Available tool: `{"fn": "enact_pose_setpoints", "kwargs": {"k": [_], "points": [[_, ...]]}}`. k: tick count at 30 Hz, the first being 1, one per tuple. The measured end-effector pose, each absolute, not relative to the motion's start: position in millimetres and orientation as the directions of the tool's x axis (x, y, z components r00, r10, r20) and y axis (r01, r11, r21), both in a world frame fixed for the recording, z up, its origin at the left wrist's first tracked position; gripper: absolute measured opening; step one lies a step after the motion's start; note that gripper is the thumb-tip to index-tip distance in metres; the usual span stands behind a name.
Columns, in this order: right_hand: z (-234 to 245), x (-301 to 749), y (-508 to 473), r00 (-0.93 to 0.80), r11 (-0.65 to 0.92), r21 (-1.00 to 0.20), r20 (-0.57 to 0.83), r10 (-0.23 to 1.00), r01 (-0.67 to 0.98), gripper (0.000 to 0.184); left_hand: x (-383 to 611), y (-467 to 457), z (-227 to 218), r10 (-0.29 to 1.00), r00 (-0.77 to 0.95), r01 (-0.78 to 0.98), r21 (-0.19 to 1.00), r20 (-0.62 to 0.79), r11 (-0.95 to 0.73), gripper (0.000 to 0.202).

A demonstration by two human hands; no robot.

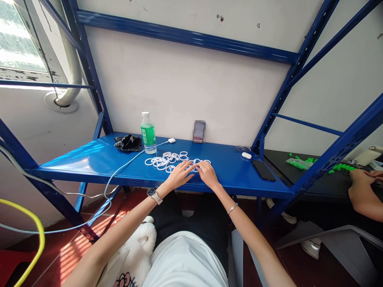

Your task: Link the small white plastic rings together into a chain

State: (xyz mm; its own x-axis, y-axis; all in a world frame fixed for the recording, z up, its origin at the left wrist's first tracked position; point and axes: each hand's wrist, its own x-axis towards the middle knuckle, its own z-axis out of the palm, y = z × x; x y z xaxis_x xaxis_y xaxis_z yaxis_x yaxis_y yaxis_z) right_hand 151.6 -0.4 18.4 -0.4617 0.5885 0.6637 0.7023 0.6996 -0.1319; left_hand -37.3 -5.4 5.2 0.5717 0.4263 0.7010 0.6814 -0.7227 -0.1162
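Note:
A loose heap of white rings (161, 162) lies on the blue shelf top (230, 172) in front of me. My left hand (179, 174) reaches over the near side of the heap, palm down, its fingers stretched and the thumb apart. Opposite it, my right hand (206, 173) is over the right end of the heap, fingers spread and pointing toward the left hand. The fingertips of both hands come close together above a few rings. Whether they touch a ring is too small to make out. Parts of the heap are hidden under the hands.
Behind the rings stand a green-labelled bottle (148, 135), a crumpled black bag (128, 142) and a blurred phone-like object (199, 132). A white cable (128, 162) crosses the left side. Glasses (243, 148), a white case (246, 155) and a black phone (263, 170) lie right. Another person's arm (363, 193) shows far right.

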Motion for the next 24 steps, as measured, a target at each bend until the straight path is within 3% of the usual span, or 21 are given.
{"fn": "enact_pose_setpoints", "kwargs": {"k": [12, 24], "points": [[19.1, 151.3, -1.2, -0.473, 0.723, -0.135, 0.673, 0.568, 0.677, 0.028, -37.8, -0.8, 1.9, 0.526, 0.446, 0.732, 0.043, 0.724, -0.68, 0.046], [20.7, 151.4, -3.0, -0.453, 0.728, -0.179, 0.678, 0.579, 0.661, 0.033, -38.3, -1.4, 2.8, 0.54, 0.401, 0.77, 0.047, 0.74, -0.636, 0.042]]}}
